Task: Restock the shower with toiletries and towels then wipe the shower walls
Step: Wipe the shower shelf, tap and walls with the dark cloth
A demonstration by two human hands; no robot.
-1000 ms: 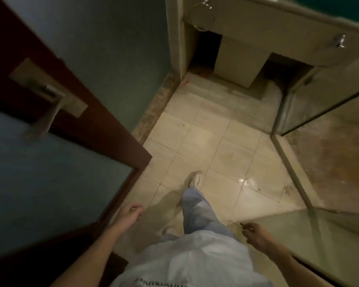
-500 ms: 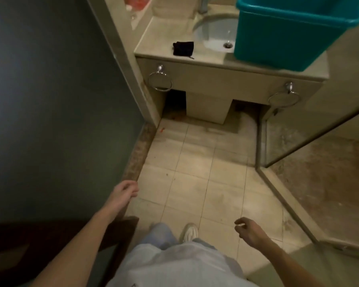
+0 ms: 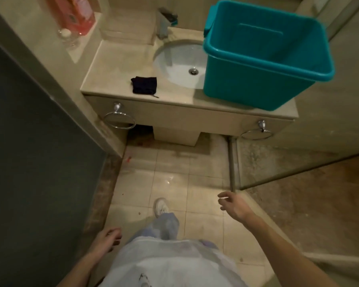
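The vanity counter [image 3: 116,79] sits way closer and fuller in view than half a second back. The left hand [image 3: 108,238] has dropped back beside the hip, and the right hand [image 3: 234,206] has lifted out forward over the floor tiles.

Neither hand holds anything: left fingers hang loosely curled, right fingers are spread and relaxed.

A teal tub [image 3: 263,59] stands on the right end of the counter and overlaps the edge of the sink basin [image 3: 174,65]. A small dark cloth [image 3: 144,85] lies folded on the counter, just left of the basin near the front edge. A pink bottle [image 3: 79,15], probably soap but the label's too blurry to read, stands on the ledge at the far left.

2 towel rings [image 3: 119,119] hang off the counter front, both bare. The shower glass [image 3: 298,152] runs along the right side.
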